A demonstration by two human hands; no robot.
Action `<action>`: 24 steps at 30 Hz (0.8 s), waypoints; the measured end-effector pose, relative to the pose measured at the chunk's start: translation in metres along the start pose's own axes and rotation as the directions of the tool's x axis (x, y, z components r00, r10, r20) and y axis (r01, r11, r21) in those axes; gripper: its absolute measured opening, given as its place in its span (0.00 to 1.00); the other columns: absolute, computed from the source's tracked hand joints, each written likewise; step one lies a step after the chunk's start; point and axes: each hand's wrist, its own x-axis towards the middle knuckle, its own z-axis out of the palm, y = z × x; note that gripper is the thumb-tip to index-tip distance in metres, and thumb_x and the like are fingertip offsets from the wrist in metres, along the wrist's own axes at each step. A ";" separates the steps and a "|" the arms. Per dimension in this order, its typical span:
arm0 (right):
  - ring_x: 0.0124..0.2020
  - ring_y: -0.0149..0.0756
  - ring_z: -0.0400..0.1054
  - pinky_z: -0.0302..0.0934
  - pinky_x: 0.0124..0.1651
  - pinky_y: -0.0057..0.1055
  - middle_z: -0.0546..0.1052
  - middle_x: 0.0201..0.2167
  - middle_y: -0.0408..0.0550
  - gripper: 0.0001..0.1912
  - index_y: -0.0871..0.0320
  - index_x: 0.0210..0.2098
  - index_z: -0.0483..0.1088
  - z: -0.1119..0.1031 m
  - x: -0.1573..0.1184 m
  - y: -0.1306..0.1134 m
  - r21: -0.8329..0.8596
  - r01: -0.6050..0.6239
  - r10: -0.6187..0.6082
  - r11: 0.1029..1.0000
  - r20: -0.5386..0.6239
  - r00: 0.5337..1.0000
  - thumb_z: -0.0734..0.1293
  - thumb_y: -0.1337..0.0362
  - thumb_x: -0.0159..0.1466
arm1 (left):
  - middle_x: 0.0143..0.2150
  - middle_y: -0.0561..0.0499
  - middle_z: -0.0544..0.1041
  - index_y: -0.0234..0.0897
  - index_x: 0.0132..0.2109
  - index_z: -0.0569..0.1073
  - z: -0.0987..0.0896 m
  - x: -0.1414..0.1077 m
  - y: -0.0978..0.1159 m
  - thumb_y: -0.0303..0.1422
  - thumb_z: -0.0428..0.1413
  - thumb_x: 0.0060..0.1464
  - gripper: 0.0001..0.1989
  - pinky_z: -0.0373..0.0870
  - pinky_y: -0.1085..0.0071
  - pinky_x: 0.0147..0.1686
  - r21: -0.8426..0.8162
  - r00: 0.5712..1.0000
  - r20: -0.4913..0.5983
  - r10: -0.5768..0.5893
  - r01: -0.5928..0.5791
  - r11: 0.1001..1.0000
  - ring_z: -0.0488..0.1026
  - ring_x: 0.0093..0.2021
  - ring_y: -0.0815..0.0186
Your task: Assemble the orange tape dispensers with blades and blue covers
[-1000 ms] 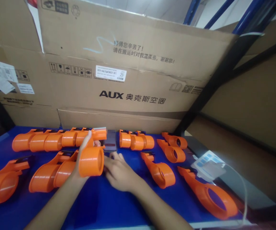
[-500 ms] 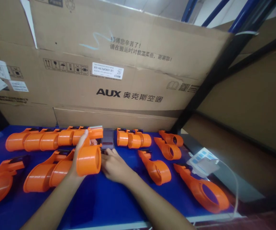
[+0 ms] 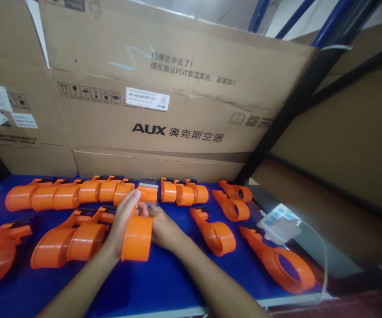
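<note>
My left hand (image 3: 124,221) is closed around an orange tape dispenser (image 3: 137,238), held upright above the blue shelf. The dispenser's round hub faces me, and its head with a pale serrated strip points away. Close against its right side is my right hand (image 3: 164,227), fingers curled in behind the dispenser; their tips and anything in them are hidden. Just beyond the dispenser's head lies a dark flat rectangular object (image 3: 148,181), mostly covered. To the left of my left hand stand two orange tape dispensers (image 3: 87,240), and behind them runs a row of several more (image 3: 66,195).
More orange dispensers stand on the blue shelf (image 3: 171,287) at right, including a large one (image 3: 292,269) near the front edge. A clear plastic piece with a white cord (image 3: 280,224) lies at right. A big cardboard box (image 3: 184,101) walls the back, beside a dark rack post (image 3: 277,119).
My left hand and the dispenser have moved right and slightly toward me, now covering most of the dark rectangular object. My right hand has shifted slightly right, its fingers more hidden.
</note>
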 end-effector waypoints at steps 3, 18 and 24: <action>0.43 0.43 0.68 0.63 0.48 0.37 0.78 0.42 0.54 0.07 0.57 0.41 0.74 -0.010 -0.003 -0.002 -0.056 -0.010 0.009 0.998 -0.022 1.000 0.66 0.72 0.66 | 0.20 0.55 0.70 0.37 0.27 0.69 0.003 -0.005 0.000 0.53 0.63 0.52 0.24 0.61 0.75 0.22 0.006 0.999 0.022 0.032 -0.032 0.999 0.64 0.19 0.71; 0.46 0.42 0.77 0.72 0.47 0.39 0.81 0.49 0.50 0.14 0.51 0.54 0.74 -0.075 -0.019 -0.003 0.259 -0.160 0.287 0.953 -0.591 0.754 0.68 0.67 0.69 | 0.29 0.54 0.75 0.39 0.48 0.72 -0.002 0.003 -0.025 0.48 0.62 0.56 0.21 0.67 0.76 0.28 0.125 0.997 0.060 0.047 -0.055 0.991 0.70 0.26 0.70; 0.52 0.42 0.74 0.71 0.55 0.42 0.78 0.50 0.51 0.16 0.52 0.53 0.74 -0.072 -0.018 -0.010 0.240 -0.038 0.168 0.970 -0.549 0.819 0.67 0.71 0.68 | 0.30 0.53 0.76 0.39 0.52 0.72 -0.005 0.002 -0.031 0.41 0.62 0.56 0.20 0.69 0.73 0.29 0.134 0.990 0.133 0.036 -0.054 0.989 0.71 0.25 0.69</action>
